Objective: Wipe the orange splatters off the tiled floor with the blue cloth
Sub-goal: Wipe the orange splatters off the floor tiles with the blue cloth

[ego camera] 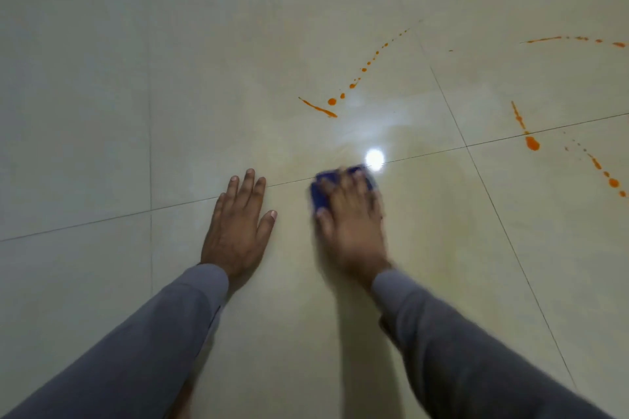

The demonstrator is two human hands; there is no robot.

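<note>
The blue cloth point(340, 185) lies folded on the tiled floor point(102, 112), on a grout line point(510, 138) just below a bright light reflection point(374, 158). The right hand point(350, 221) presses flat on top of it, fingers spread over the cloth rather than clenched; the hand is blurred. The left hand point(238, 218) rests palm-down on bare tile just beside it, fingers extended and holding nothing. Both arms wear grey sleeves point(136, 350). Orange splatters point(320, 108) remain beyond the cloth: a streak and a dotted trail running up to the right, and further trails point(531, 143) well apart toward the right edge.
</note>
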